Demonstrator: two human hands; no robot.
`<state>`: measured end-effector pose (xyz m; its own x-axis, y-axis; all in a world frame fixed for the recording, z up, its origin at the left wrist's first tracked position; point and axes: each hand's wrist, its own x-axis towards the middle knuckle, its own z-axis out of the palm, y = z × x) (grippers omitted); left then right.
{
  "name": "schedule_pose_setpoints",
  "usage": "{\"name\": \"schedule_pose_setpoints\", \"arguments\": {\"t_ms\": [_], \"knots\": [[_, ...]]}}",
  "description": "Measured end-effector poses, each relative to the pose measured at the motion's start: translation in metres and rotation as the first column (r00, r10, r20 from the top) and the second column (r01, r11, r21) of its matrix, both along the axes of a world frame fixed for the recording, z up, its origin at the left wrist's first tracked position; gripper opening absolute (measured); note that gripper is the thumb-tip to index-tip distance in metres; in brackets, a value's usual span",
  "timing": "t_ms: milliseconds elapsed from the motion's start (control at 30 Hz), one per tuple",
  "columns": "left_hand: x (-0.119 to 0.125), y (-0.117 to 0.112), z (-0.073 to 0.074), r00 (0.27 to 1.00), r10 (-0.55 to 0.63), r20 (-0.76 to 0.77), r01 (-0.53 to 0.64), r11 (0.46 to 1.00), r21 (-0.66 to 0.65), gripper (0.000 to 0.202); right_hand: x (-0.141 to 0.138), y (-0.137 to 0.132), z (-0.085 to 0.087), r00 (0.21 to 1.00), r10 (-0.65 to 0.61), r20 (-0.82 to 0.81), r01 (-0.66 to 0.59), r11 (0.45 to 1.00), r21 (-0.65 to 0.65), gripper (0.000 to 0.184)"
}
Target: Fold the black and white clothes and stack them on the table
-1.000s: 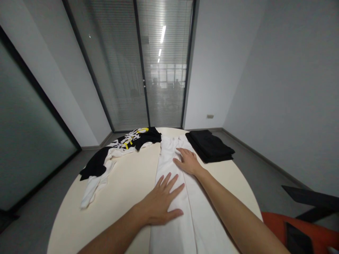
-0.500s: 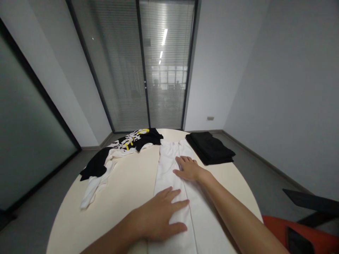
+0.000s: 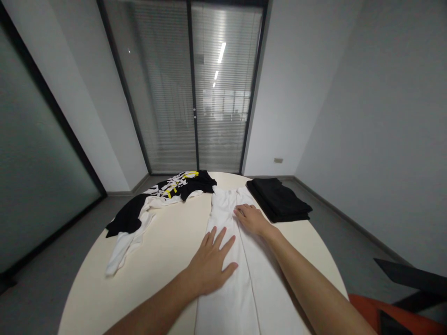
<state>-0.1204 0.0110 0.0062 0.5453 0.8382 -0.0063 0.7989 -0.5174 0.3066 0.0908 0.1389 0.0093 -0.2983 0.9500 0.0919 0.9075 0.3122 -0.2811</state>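
White trousers [image 3: 226, 298] lie lengthwise on the round table, with the gathered waistband at the far end and a long line between the legs. My left hand [image 3: 211, 263] rests palm down on the left leg, its fingers spread. Farther up, my right hand [image 3: 253, 219] is at the upper part of the trousers, thumb drawn in against the fingers on the cloth near the middle line. Its fingertips are partly hidden. Just beyond it sits a folded black garment [image 3: 279, 197].
A black garment with white and yellow print [image 3: 171, 186] and white cloth [image 3: 122, 249] lies along the left edge of the cream table [image 3: 167, 251]. An orange and black chair [image 3: 394, 311] stands at the lower right. Glass panels with blinds [image 3: 157, 102] are behind.
My left hand has slid forward and slightly left over the trousers, fingers still spread. My right thumb has closed in toward the fingers. The view has tilted slightly.
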Motion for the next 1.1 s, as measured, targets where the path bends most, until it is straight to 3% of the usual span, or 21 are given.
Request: {"name": "schedule_pose_setpoints", "arguments": {"t_ms": [233,500,733,967,1100], "knots": [[-0.001,0.003,-0.001,0.996,-0.082,0.026,0.081,0.997,0.020,0.070,-0.020,0.059,0.004,0.977,-0.199,-0.084,0.200,0.980,0.011,0.034],[-0.004,0.006,-0.010,0.995,-0.093,0.047,0.090,0.994,0.055,0.073,-0.056,0.134,-0.002,0.959,-0.258,-0.119,0.255,0.966,-0.039,0.042],[-0.004,0.007,-0.009,0.993,-0.094,0.067,0.092,0.995,0.038,0.072,-0.085,0.160,-0.016,0.933,-0.275,-0.233,0.269,0.961,-0.058,0.037],[-0.003,0.010,-0.012,0.992,-0.092,0.084,0.089,0.995,0.039,0.076,-0.091,0.191,-0.018,0.853,-0.277,-0.442,0.276,0.959,-0.067,0.041],[-0.004,0.011,-0.011,0.990,-0.092,0.109,0.090,0.996,0.021,0.079,-0.093,0.194,-0.023,0.837,-0.224,-0.499,0.190,0.975,-0.119,0.038]]}}
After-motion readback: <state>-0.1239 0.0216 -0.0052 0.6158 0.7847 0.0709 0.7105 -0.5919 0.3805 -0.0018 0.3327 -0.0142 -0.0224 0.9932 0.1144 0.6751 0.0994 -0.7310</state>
